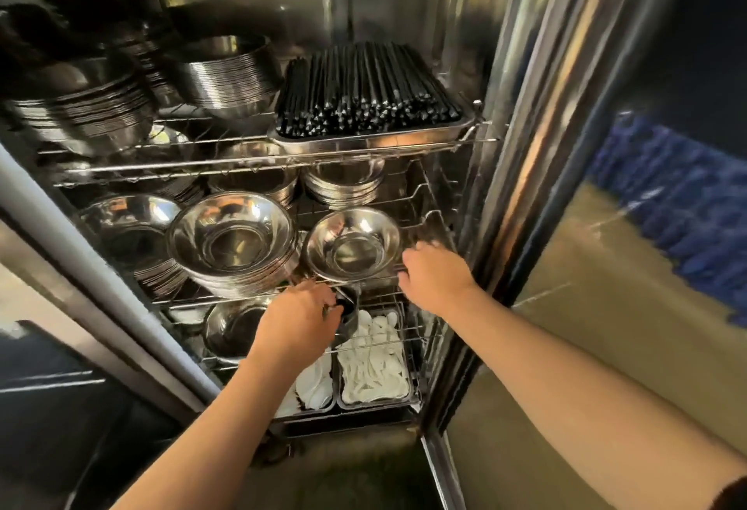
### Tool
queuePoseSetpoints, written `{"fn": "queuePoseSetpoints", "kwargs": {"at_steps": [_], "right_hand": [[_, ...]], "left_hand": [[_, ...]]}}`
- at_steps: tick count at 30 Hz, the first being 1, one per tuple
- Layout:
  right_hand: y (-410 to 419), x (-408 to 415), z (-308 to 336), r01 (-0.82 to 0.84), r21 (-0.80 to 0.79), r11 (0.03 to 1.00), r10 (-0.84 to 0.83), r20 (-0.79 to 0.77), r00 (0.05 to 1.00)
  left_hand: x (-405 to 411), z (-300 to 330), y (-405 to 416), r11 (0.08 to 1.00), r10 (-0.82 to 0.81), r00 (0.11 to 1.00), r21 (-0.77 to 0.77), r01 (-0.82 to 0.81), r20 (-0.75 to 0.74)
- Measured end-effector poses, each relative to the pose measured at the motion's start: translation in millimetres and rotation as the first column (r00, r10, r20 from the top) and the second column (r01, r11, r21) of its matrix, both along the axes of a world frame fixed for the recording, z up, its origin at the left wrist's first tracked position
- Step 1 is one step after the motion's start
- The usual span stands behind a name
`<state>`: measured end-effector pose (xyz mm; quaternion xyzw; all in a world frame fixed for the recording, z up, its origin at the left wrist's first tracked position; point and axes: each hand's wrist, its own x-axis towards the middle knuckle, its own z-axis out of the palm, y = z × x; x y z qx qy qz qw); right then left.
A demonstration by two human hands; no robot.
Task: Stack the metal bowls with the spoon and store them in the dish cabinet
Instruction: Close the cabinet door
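In the open dish cabinet (521,113), my left hand (297,323) grips a small stack of metal bowls (348,317) just below the front rail of the middle wire shelf (428,222). A thin spoon handle (338,292) pokes out of the stack by my fingers. My right hand (434,273) is at the right front corner of that shelf, with its fingers curled over the wire. Just left of that hand, a shiny metal bowl (351,244) sits on the shelf. A taller stack of larger bowls (232,242) stands further left.
The top shelf carries a tray of black chopsticks (366,93) and stacks of metal plates (81,105). The bottom shelf has trays of white spoons (374,364) and another bowl stack (232,325). The cabinet door (574,84) stands open on the right.
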<state>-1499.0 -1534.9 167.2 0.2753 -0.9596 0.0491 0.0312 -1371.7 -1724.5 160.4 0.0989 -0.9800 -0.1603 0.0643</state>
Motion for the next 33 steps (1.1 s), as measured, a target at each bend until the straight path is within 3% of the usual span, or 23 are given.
{"fn": "queuePoseSetpoints", "kwargs": {"at_steps": [8,14,19,24,27,33], "right_hand": [[100,180,12,0.178,0.003,0.984,-0.177,-0.099,0.979],[195,343,28,0.366,0.07,0.928,-0.353,-0.146,0.924],[252,450,51,0.482,0.083,0.872,-0.456,-0.221,0.862],[292,512,65,0.412,-0.088,0.907,-0.417,-0.335,0.845],[323,530,74,0.374,-0.175,0.911,-0.413,-0.429,0.804],[384,538,91,0.452,-0.208,0.867,-0.497,-0.328,0.803]], "left_hand": [[87,22,70,0.925,-0.359,0.929,-0.167,0.341,-0.089],[171,42,161,0.804,-0.594,0.775,-0.131,0.58,-0.215],[230,81,250,0.655,-0.724,0.584,-0.101,0.749,-0.367],[283,119,330,0.503,-0.694,0.459,0.083,0.86,-0.554],[306,136,375,0.45,-0.609,0.437,0.165,0.878,-0.663],[322,145,434,0.561,-0.392,0.618,0.356,0.748,-0.681]]}}
